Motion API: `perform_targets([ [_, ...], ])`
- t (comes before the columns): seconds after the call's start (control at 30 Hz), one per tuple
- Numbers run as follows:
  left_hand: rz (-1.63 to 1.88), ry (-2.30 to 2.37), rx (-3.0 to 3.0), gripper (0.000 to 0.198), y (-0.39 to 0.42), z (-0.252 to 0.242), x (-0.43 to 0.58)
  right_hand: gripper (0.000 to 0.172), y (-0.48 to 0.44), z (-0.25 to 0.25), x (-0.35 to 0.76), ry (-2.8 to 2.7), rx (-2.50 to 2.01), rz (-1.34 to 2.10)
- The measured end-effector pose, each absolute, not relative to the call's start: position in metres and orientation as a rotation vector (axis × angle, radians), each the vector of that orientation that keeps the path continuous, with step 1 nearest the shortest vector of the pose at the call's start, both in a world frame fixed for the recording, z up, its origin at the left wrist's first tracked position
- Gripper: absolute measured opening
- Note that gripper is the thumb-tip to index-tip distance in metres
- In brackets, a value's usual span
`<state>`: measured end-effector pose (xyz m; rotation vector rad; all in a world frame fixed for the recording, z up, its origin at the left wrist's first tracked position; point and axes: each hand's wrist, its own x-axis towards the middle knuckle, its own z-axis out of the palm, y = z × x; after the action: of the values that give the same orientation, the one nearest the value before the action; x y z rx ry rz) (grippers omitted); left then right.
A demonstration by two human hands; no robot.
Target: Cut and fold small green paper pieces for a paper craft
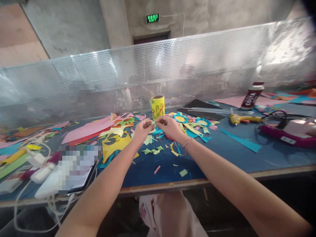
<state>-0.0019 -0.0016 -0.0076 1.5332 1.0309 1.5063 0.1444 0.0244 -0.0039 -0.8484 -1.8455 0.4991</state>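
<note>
My left hand (pixel 142 129) and my right hand (pixel 168 126) meet over the middle of the blue table (pixel 222 154). Both pinch a small pale green paper piece (pixel 153 124) between their fingertips. Just behind them stands a yellow roll (pixel 157 106). Under and around the hands lie several coloured paper scraps (pixel 153 150). A yellow cut sheet (pixel 116 144) lies to the left. Blue and yellow paper flowers (pixel 195 123) lie to the right.
A perforated metal screen (pixel 158 75) runs along the table's back. A brown Costa bottle (pixel 251 95), a yellow glue gun (pixel 240 119) and a purple device (pixel 288 133) with black cable sit right. Pink sheets (pixel 86 130), white chargers (pixel 43 172) and cables lie left.
</note>
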Motion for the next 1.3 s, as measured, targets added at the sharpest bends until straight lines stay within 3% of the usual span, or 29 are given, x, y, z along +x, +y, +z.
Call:
perform_targets([
  [0.73,1.310,0.743,1.041,0.017,0.004,-0.008,-0.007,0.026,0.026,-0.005,0.145,-1.644,-0.666,1.372],
  [1.3,1.211,0.582,1.219,0.016,-0.008,0.001,-0.005,0.024,0.019,-0.001,0.150,-1.669,-0.486,1.518],
])
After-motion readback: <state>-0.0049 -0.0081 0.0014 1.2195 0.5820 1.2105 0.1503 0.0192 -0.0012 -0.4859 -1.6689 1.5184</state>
